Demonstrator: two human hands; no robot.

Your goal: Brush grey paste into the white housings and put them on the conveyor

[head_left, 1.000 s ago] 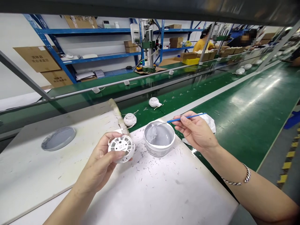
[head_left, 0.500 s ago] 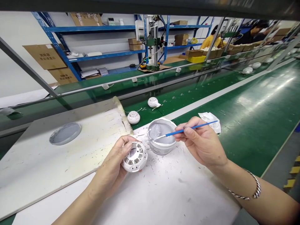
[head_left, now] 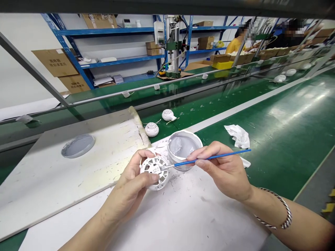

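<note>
My left hand is closed around a round white vented plastic housing, held open side up just above the white board. My right hand pinches a thin blue-handled brush, whose tip touches the inside of the housing. Right behind the housing stands a white tub of grey paste. A silver bracelet sits on my right wrist.
Two more white housings lie on the green conveyor belt. A grey-smeared lid rests on the left board. Crumpled white tissue lies to the right. Blue shelves with boxes and a press machine stand behind; people work far right.
The brush left the paste tub and moved left to the housing. My left hand tilted the housing and brought it closer to the tub.
</note>
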